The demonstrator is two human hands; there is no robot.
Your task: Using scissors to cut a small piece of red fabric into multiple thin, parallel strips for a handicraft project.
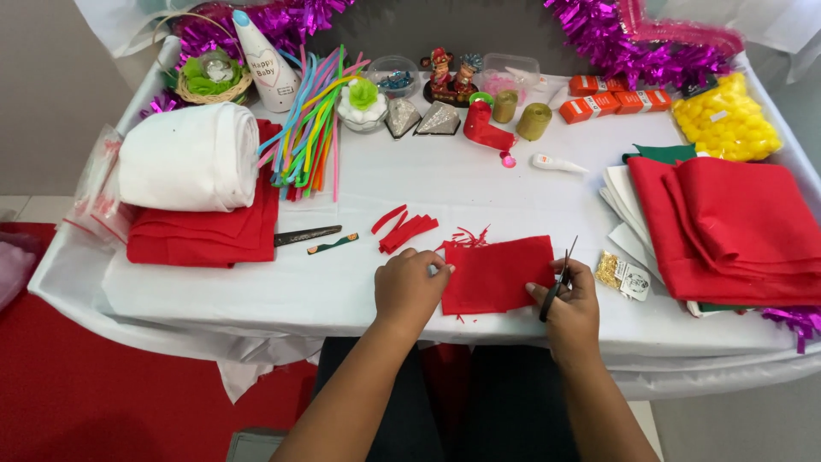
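A small rectangle of red felt (496,272) lies flat near the table's front edge. My left hand (410,287) rests on its left edge, fingers curled over it. My right hand (571,304) touches the felt's right edge and grips a small pair of black scissors (558,281), blades pointing up and away. Cut red felt strips (404,229) and thin red scraps (469,237) lie just beyond the felt piece.
The white-covered table (342,291) holds folded red felt (205,231) under a white roll (190,157) at left, stacked red, white and green felt (735,227) at right, coloured pipe cleaners (310,128), a glue bottle (558,162), ribbon spools (520,118), a bag of yellow pompoms (727,120) and a small packet of gold bits (621,274).
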